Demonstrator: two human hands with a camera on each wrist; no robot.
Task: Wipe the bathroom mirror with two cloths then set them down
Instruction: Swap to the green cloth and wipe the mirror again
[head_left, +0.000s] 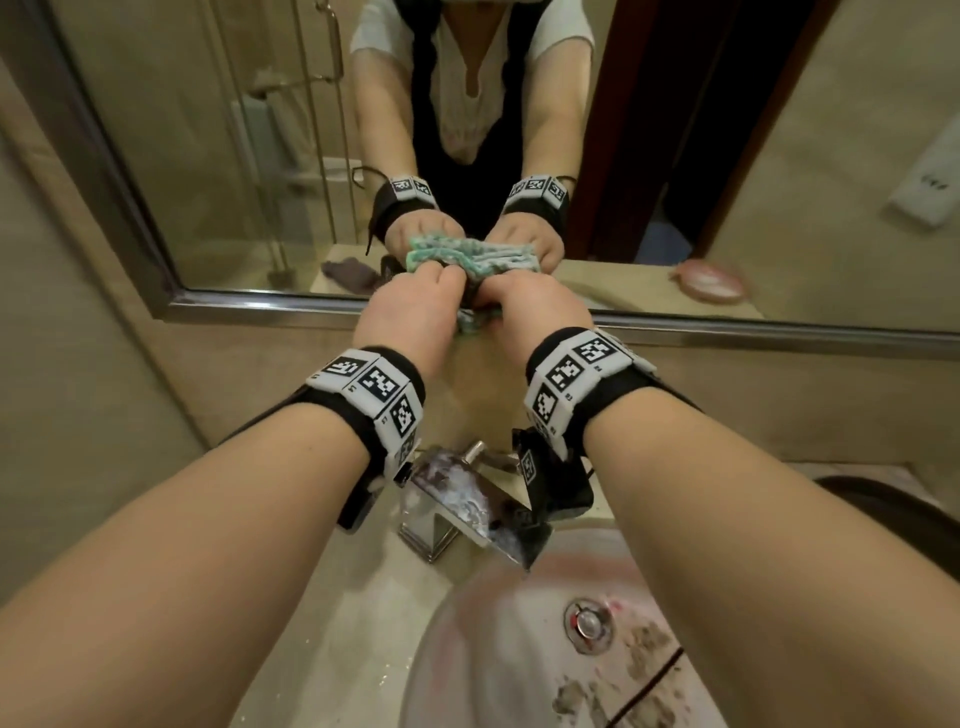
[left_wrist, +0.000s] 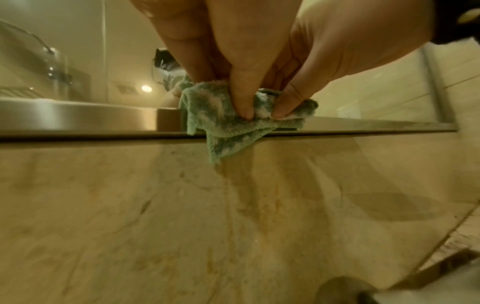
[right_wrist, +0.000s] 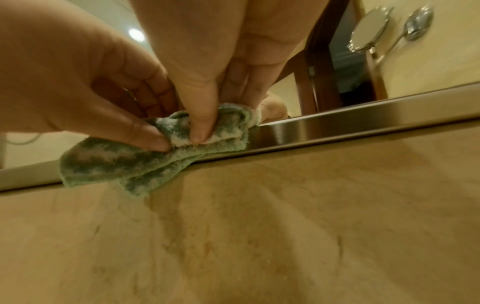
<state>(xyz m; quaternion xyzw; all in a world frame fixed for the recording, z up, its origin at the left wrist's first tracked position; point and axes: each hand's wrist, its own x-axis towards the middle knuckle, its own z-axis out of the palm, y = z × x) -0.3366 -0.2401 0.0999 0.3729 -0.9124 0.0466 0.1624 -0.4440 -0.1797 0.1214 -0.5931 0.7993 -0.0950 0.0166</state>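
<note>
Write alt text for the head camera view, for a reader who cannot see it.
Both hands, left hand and right hand, pinch a bunched green cloth against the bottom edge of the bathroom mirror, just above its metal frame. Below the forearms sit a chrome faucet and a white sink.

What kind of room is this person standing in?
Most likely a bathroom, perhaps a hotel's: a wall mirror with a metal frame hangs above a washbasin and faucet, and a glass shower door shows in the reflection. Both hands hold a green cloth.
</note>
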